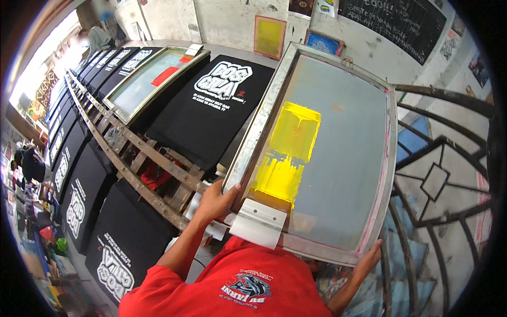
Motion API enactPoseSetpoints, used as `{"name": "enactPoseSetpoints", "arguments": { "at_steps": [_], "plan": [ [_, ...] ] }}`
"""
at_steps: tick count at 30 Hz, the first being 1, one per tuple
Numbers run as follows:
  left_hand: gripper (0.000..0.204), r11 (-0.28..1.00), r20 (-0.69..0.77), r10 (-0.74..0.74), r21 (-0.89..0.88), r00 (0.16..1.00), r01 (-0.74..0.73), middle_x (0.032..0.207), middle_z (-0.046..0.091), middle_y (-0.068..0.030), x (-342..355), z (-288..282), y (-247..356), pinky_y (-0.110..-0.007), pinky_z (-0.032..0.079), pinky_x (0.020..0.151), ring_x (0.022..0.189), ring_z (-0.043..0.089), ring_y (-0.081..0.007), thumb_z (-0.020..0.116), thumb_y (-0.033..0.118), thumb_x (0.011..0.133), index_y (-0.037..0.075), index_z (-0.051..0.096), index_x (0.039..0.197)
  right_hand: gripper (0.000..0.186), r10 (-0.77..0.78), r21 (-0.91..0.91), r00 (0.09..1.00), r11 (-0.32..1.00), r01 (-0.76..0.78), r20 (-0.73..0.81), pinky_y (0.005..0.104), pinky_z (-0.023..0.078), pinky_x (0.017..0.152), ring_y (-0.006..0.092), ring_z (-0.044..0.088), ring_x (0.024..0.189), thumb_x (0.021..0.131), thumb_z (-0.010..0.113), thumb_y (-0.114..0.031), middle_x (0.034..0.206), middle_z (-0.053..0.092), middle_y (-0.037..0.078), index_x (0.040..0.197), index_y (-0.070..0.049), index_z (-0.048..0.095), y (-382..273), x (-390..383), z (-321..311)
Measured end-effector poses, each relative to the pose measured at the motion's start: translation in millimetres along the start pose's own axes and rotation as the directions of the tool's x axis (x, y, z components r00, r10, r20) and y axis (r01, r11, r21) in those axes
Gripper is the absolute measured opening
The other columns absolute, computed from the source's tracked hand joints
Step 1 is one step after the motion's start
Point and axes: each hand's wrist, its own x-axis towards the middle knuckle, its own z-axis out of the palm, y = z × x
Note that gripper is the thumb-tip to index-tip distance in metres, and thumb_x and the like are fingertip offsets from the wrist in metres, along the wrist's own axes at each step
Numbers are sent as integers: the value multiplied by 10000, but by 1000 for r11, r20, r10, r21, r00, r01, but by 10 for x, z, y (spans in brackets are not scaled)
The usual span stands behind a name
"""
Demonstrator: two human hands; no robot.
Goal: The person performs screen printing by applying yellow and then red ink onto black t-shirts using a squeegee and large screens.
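Note:
I hold a large metal-framed printing screen, tilted in front of my red-shirted body. Thick yellow ink lies in two patches on the left part of its grey mesh. My left hand is closed on the frame's lower left edge. My right hand grips the lower right corner, its fingers partly hidden by the frame. A pale metal squeegee or plate with small holes sits over the bottom edge of the screen, near my left hand.
Black printed shirts lie on boards along a long rusty rail at left. Another screen with red patches rests among them. A person is at the far end. Black metal railing over stairs is at right; smaller screens lean by the wall.

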Motion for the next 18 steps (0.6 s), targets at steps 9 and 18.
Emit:
{"name": "enactPoseSetpoints", "arguments": {
  "at_steps": [9,18],
  "plan": [
    [546,999,-40,-35,-36,999,34,787,667,-232,1852,533,331,-431,506,677,737,672,-346,638,502,834,-29,652,954,719,-67,121,997,991,61,46,382,377,1028,332,514,1196,990,388,-517,1337,502,254,1318,117,471,-316,1856,1417],
    [569,996,-124,-18,-89,992,7,780,633,-274,3138,753,840,-464,489,681,745,646,-402,637,510,833,-55,599,884,762,-109,128,991,987,98,83,397,398,1014,336,494,1221,975,403,-538,1375,460,256,1363,118,414,-1427,3210,2510]
  ]
}}
